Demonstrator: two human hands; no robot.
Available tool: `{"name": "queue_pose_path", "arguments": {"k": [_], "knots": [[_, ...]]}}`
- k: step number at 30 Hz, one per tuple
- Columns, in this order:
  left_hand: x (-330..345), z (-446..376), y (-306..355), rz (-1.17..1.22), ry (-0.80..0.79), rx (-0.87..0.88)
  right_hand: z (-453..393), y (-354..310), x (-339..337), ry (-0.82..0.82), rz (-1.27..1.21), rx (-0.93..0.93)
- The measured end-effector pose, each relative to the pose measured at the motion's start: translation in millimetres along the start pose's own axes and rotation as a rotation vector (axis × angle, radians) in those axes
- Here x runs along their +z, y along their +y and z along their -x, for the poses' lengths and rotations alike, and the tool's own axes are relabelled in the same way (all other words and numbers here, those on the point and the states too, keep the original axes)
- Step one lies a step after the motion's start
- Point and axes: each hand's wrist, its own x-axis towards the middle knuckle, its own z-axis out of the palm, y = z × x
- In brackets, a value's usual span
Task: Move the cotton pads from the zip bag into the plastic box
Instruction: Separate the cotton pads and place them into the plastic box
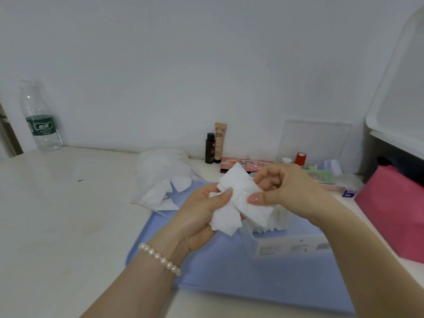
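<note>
Left hand and right hand raised together above the pale blue plastic tray, both closed on one small bunch of white, soft, crumpled cotton pads. Left grip: thumb pressed onto the top of the bunch, fingers curled beneath it. Right grip: thumb flat on the top pad, remaining fingers bent behind the far edge. Pads thin and rectangular, overlapping unevenly, corners splayed, lower edges hanging loose below the left palm. String of white pearl-like beads around the left wrist.

Directly beneath and just behind the held bunch, a clear rectangular plastic box standing on the tray, a dense row of white pads packed upright inside it, printed label on its near wall. To the left and farther back, a transparent zip bag lying half on the tray's far corner and half on the cream surface, loose white pads heaped inside; well apart from both hands.

Against the back wall: small dark brown bottle just beside a beige tube marked BB, a pink flat cosmetics carton, a red cylindrical container. Far left, clear plastic water bottle with green label. Far right, pink fabric pouch.
</note>
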Motion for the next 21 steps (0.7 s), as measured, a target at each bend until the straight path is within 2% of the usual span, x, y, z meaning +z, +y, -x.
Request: {"name": "queue_pose_path", "arguments": {"k": [3,10,12,14,17,19,21], "knots": [[0,0,2,0.011,0.003,-0.011,0,0,4,0.04,0.118,-0.064],[0,-3,-2,0.064,0.068,-0.033,2,-1,2,0.006,0.265,-0.113],[-1,-4,-3,0.062,0.114,-0.016,2,-1,-7,0.024,0.131,-0.088],[-3,-5,-3,0.005,0.166,0.0,2,1,-21,0.062,-0.159,-0.076],[-5,-4,-3,-0.11,0.156,-0.018,0,4,-33,-0.039,-0.568,-0.04],[-4,-2,-4,-0.143,0.121,-0.047,0,7,-28,-0.132,-0.643,0.022],[-3,0,-4,-0.136,0.089,-0.06,-2,9,-19,-0.158,-0.588,0.099]]}}
